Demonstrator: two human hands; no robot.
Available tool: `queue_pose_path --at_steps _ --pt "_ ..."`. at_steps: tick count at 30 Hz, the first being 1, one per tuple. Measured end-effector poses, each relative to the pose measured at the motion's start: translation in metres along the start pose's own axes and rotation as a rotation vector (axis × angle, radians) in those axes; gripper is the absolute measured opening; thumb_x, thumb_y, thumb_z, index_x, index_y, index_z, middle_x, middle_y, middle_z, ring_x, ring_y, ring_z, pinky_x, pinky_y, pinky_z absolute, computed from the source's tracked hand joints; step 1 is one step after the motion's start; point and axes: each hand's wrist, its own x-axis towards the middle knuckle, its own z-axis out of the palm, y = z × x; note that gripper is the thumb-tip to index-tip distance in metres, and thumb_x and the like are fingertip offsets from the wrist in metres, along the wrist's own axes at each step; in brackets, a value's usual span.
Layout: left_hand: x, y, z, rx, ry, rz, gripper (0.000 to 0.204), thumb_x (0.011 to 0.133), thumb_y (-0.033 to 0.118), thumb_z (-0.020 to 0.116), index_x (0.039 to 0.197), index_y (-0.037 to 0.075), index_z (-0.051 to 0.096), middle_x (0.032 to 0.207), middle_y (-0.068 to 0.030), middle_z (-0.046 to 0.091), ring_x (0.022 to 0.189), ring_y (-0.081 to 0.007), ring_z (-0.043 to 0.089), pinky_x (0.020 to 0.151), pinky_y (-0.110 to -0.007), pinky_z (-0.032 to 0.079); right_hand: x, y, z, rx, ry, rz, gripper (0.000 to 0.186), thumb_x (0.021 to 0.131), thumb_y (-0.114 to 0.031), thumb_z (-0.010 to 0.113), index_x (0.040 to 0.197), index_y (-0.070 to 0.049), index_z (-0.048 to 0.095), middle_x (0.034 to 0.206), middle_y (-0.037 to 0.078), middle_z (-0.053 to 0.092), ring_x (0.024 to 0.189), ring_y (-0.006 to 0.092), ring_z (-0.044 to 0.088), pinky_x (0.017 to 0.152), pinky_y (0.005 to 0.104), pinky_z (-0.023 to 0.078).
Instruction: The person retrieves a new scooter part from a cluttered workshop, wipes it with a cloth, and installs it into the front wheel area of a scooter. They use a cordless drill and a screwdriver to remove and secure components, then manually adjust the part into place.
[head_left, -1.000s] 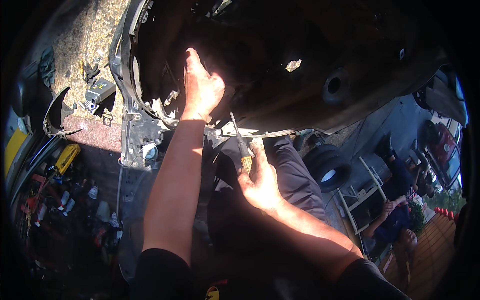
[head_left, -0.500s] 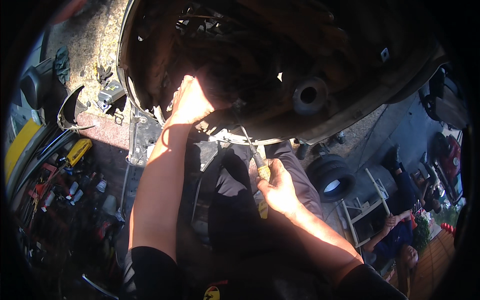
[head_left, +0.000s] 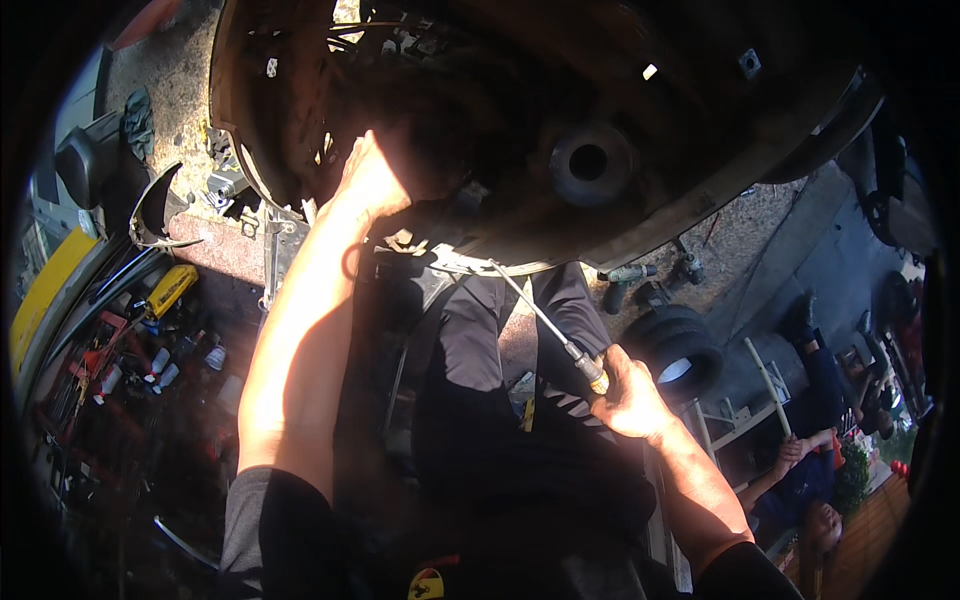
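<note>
My left hand (head_left: 375, 182) reaches up into the dark underside of a vehicle's wheel well (head_left: 480, 60). Its fingers disappear in glare and shadow, so what they touch is hidden. In my right hand (head_left: 632, 395) is a screwdriver (head_left: 545, 318) with a yellow handle and a long thin shaft. The shaft slants up and left, and its tip appears near the pale lower rim of the wheel well (head_left: 470, 262). A round hub-like part (head_left: 592, 165) with a dark centre hole sits inside, to the right of my left hand.
At the left, a cluttered pile of tools and bottles (head_left: 160, 370) lies near a yellow tool (head_left: 172, 290). Dark tires (head_left: 670, 335) and a pale metal frame (head_left: 770, 385) stand to the right. Another person (head_left: 800, 490) is at the far lower right.
My right hand has drawn the screwdriver down and right, bringing its tip out of the shadow to the rim. My left hand stays inside the wheel well; the whole view has shifted slightly.
</note>
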Motion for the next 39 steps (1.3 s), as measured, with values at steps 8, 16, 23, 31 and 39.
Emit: queue_pose_path --at_steps 8,16,23,31,39 --pt "-0.018 0.023 0.008 0.154 0.013 -0.093 0.084 0.062 0.039 0.086 0.136 0.014 0.053 0.117 -0.0249 0.063 0.104 -0.0413 0.065 0.085 -0.047 0.057 -0.045 0.105 -0.029 -0.077 0.129 0.386 0.026 0.066 -0.002 0.062 0.087 -0.002 0.048 0.069 0.013 0.054 0.065 0.0251 0.056 0.064 0.0368 0.047" --pt "0.018 0.006 -0.021 0.312 -0.26 -0.144 0.087 0.063 0.045 0.082 0.141 0.022 0.051 0.114 -0.0171 0.07 0.106 -0.0314 0.067 0.087 -0.044 0.057 -0.038 0.212 0.005 -0.013 0.229 0.648 0.04 0.065 -0.016 0.068 0.1 0.002 0.058 0.092 0.02 0.066 0.09 0.0334 0.064 0.085 0.0392 0.05" --pt "-0.004 0.002 0.002 0.31 -0.026 -0.164 0.081 0.062 0.041 0.084 0.134 0.018 0.056 0.116 -0.0155 0.07 0.107 -0.0326 0.067 0.093 -0.042 0.054 -0.055 0.271 0.041 0.023 0.203 0.756 0.039 0.068 -0.015 0.065 0.103 0.002 0.058 0.094 0.018 0.066 0.089 0.0309 0.063 0.08 0.0371 0.05" --pt "0.02 -0.034 -0.019 0.094 -0.209 -0.01 0.087 0.057 0.025 0.087 0.136 0.009 0.054 0.119 -0.0171 0.068 0.11 -0.0331 0.066 0.094 -0.04 0.054 -0.055 0.305 0.057 0.038 0.171 0.732 0.028 0.073 -0.006 0.061 0.099 -0.002 0.051 0.075 0.008 0.057 0.055 0.0181 0.055 0.046 0.0322 0.043" --pt "-0.007 -0.001 0.006 0.269 -0.017 -0.126 0.088 0.06 0.034 0.086 0.139 0.013 0.052 0.112 -0.017 0.07 0.102 -0.0336 0.069 0.088 -0.041 0.056 -0.032 0.289 0.071 -0.129 0.053 0.753 0.039 0.079 -0.029 0.07 0.107 -0.004 0.06 0.108 0.023 0.068 0.106 0.0365 0.065 0.09 0.0409 0.05"
